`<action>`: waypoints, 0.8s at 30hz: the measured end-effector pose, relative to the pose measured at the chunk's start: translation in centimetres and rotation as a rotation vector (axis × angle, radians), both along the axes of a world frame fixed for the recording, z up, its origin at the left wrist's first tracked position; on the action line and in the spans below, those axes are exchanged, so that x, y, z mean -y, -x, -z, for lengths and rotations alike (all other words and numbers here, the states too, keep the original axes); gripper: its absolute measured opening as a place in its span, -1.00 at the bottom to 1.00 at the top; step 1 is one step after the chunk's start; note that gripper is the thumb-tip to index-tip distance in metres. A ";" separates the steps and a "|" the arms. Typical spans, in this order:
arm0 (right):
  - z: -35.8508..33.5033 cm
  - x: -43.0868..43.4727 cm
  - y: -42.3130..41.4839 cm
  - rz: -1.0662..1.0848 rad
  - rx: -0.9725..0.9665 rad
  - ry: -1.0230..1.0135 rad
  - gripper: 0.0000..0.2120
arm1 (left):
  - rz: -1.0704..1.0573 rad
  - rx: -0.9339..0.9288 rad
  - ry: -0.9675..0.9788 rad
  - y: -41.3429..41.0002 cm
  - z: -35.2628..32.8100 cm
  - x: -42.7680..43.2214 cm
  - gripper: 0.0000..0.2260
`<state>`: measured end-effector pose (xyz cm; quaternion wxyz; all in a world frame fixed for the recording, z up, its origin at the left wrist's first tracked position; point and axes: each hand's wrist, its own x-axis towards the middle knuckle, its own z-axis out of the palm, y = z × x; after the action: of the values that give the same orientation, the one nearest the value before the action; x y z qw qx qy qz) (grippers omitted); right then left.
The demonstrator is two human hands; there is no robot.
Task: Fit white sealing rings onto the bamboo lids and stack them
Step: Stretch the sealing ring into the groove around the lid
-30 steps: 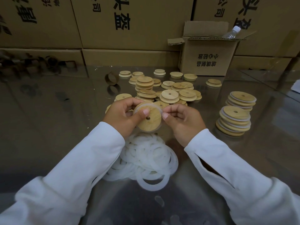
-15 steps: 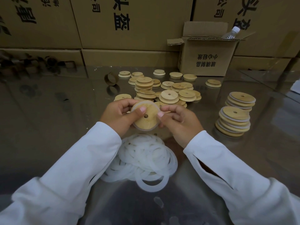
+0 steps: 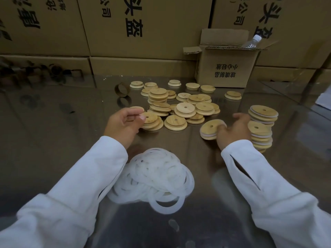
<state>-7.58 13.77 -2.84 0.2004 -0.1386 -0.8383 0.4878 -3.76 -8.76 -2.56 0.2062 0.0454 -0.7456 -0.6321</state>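
Splitting up now: both hands were working one lid a moment ago, and its ring is looking seated, so that piece is going to stacking. Right hand [image 3: 232, 130] is gripping the ringed lid [image 3: 211, 128] by its edge, fingers curled round it, just beside the finished stacks [image 3: 260, 135]. Left hand [image 3: 123, 124] is reaching into the bare lids [image 3: 185, 109], fingers curling; can't tell if it's gripping one. Loose rings [image 3: 157, 176] are lying between the sleeves.

Long white sleeves [image 3: 77, 190], slit cuffs [image 3: 238, 163]

Right hand [image 3: 232, 130] grips ringed lid [image 3: 208, 128] (beside finished stacks [image 3: 263, 115]).
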 end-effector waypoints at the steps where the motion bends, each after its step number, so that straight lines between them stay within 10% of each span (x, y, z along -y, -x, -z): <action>1: 0.0 -0.1 0.0 0.017 0.023 -0.048 -0.60 | -0.014 -0.015 0.053 0.3 0.2 0.1 -0.87; 12: -0.4 0.1 -0.5 0.000 0.299 -0.546 -0.72 | -0.180 0.022 0.497 3.2 2.1 1.1 -0.57; 24: 1.0 3.8 -3.1 -0.729 -0.261 -0.506 -0.98 | -0.059 0.009 0.670 4.0 2.3 1.1 -0.65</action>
<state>-4.45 9.99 -3.79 0.1473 0.2814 -0.8927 0.3197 -7.74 -9.84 -4.89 0.2249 -0.0005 -0.9111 -0.3453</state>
